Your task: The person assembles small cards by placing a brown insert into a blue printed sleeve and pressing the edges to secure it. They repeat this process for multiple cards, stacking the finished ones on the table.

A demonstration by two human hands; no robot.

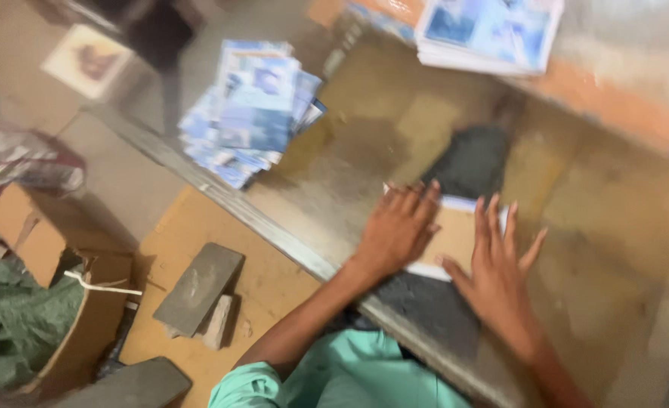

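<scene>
A fanned pile of blue printed booklets (pixel 250 113) lay well off to my left on the worn brown table (pixel 606 249), another stack (pixel 493 30) at its far edge. My left hand (pixel 396 228) and right hand (pixel 494 268) pressed flat, fingers spread, on a tan card-covered booklet (pixel 454 236) between them, near the table's metal front edge (pixel 274 227); bare surface lay to the right

Small print workshop, stacked printed sheets (pixel 250 109), worn worktable (pixel 364 143), cardboard boxes (pixel 55 257)
</scene>
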